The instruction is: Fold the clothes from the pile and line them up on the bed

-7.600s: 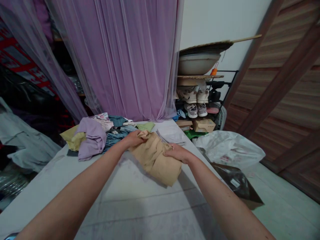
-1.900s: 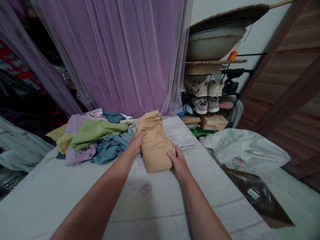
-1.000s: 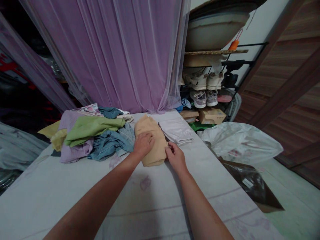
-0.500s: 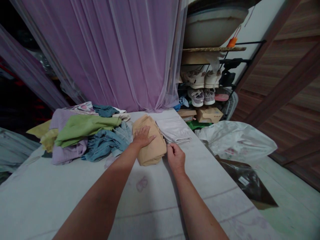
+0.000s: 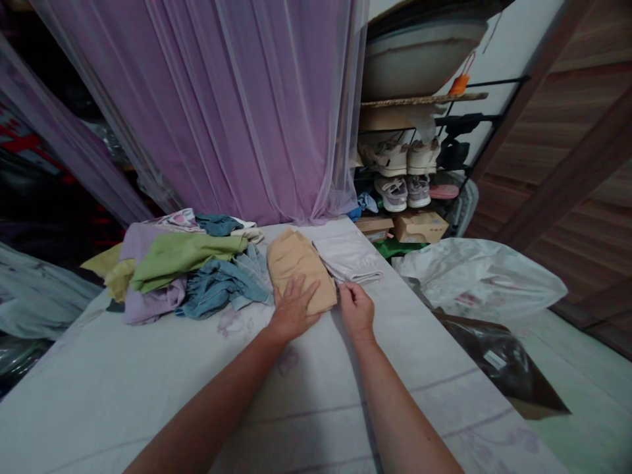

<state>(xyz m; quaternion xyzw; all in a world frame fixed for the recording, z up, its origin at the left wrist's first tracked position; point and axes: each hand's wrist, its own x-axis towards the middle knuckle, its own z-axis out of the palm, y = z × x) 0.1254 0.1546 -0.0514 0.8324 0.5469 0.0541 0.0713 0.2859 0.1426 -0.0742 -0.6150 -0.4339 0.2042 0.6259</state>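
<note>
A tan folded garment (image 5: 296, 253) lies as a thick, neat bundle on the bed, its kind not clear. My left hand (image 5: 295, 309) rests flat on the near end of the bundle with the fingers spread. At the bundle's right edge, my right hand (image 5: 356, 308) is closed in a pinch, and what sits between thumb and finger is hidden. Just beyond that hand lies a pale folded cloth (image 5: 349, 257). To the left is a loose heap that includes a green garment (image 5: 187, 258), blue denim (image 5: 212, 289) and a lilac garment (image 5: 153, 303).
The bed (image 5: 207, 395) has a white patterned sheet, and its right edge drops to the floor. Purple curtains (image 5: 237, 118) hang behind. On the right stand a rack with shoes (image 5: 392, 191), a cardboard box (image 5: 419, 227) and a clear plastic bag (image 5: 484, 273).
My left hand has slid toward me, from the middle of the tan bundle to its near end. My right hand stays pinched at the edge. The view has shifted slightly.
</note>
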